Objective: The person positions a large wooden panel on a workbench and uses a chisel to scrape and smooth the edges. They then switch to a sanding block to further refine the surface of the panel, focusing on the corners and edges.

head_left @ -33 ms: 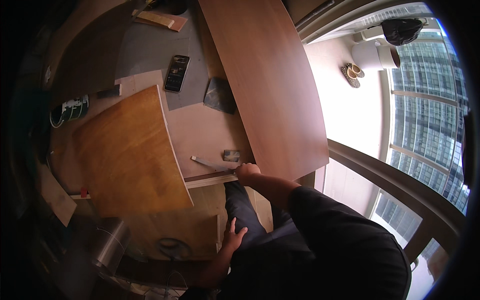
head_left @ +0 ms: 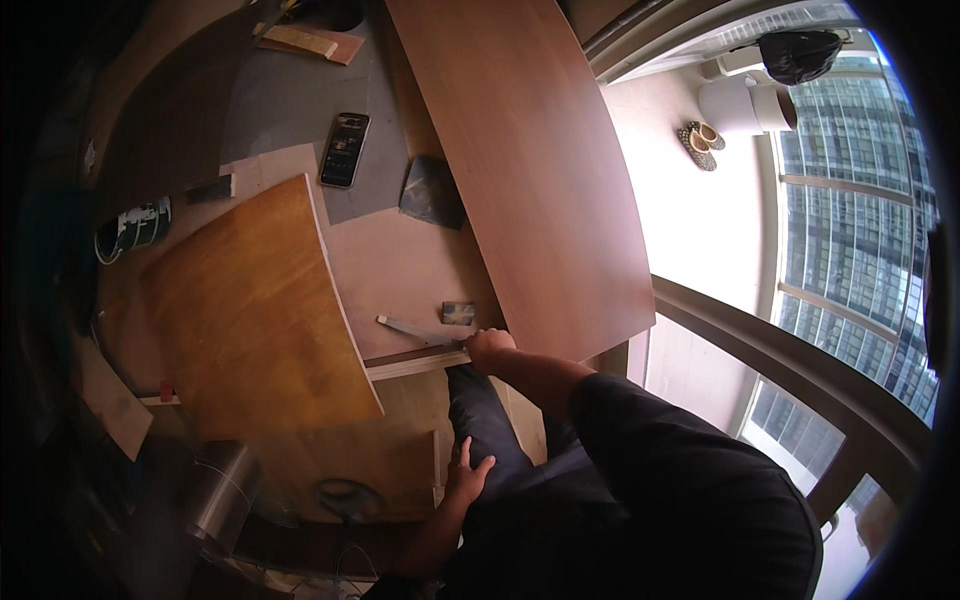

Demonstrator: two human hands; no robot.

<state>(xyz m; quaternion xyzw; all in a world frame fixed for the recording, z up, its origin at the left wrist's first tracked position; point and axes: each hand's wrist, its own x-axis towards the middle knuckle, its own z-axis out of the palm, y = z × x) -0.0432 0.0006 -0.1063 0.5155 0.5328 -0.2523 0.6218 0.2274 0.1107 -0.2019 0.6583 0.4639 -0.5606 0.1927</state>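
My right hand [head_left: 490, 350] is closed at the front edge of the work surface [head_left: 385, 275]. It grips one end of a thin, flat grey strip [head_left: 412, 329], whose pale tip points left over the surface. Just beyond the strip lies a small dark block [head_left: 458, 313] with a lighter patch. Low on my thigh rests my left hand [head_left: 467, 480], fingers apart and holding nothing. To the right of the strip, a long reddish-brown board [head_left: 545, 190] overhangs the surface. An orange-brown panel [head_left: 260, 310] with a pale edge lies to the left.
A phone [head_left: 345, 150] and a dark square slab [head_left: 433, 190] lie farther back. Wood pieces [head_left: 300, 40] sit at the far edge, and a stained green can [head_left: 140, 230] tips at the left. On the right are a wooden rail [head_left: 750, 335], windows and a pair of slippers [head_left: 698, 147].
The whole view has shifted very slightly, so the bench things appear a little farther left. Both hands keep nearly the same pose.
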